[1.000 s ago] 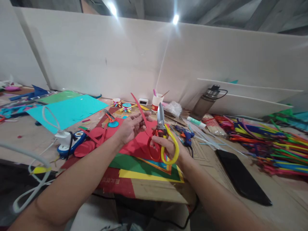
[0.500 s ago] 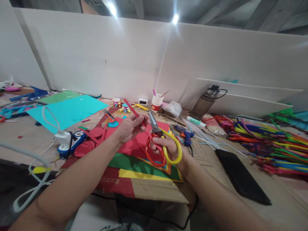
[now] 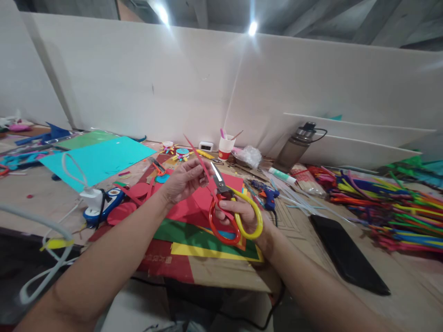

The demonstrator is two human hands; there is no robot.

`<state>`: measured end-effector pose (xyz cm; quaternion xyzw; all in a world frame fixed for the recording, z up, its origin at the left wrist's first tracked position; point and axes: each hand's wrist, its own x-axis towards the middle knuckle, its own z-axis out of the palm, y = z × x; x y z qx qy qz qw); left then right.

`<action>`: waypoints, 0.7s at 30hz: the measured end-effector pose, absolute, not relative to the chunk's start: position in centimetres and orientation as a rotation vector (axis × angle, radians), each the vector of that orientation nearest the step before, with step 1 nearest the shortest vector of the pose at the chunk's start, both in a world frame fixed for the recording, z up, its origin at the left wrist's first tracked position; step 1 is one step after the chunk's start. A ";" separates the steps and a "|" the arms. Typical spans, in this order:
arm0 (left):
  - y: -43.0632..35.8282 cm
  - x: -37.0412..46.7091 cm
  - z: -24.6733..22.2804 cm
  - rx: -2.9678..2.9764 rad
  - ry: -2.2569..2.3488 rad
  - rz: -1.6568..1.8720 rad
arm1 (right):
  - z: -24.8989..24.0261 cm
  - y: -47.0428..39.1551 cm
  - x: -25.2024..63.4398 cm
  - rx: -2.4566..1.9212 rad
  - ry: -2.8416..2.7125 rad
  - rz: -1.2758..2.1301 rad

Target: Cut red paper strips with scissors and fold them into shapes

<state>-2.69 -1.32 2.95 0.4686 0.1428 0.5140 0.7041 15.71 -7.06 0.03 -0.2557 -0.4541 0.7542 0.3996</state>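
A narrow red paper strip (image 3: 198, 157) slants between my two hands, its upper end pointing up and away to the left. My left hand (image 3: 187, 181) pinches the strip near its middle. My right hand (image 3: 237, 210) holds scissors (image 3: 219, 179) with one red and one yellow handle, and the strip's lower end lies against its fingers. The scissor blades point up and look closed. Beneath both hands lie red paper (image 3: 183, 207), a green sheet (image 3: 169, 231) and a yellow sheet (image 3: 207, 252).
Left are a cyan sheet (image 3: 100, 161), a blue-and-white power strip (image 3: 104, 206) and red discs (image 3: 121, 213). Right are a glue gun (image 3: 269, 196), a bottle (image 3: 292, 150), a black phone (image 3: 348, 253) and colourful pipe cleaners (image 3: 398, 207). Behind stands a paper cup (image 3: 226, 148).
The red strip has turned edge-on and its upper end has risen slightly. My left hand has shifted a little left, its fingers less curled over the strip. The scissors have tilted slightly.
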 end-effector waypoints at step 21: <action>-0.7 -2.9 2.4 1.097 0.470 1.198 | -0.4 -7.6 15.6 -0.723 -1.185 1.905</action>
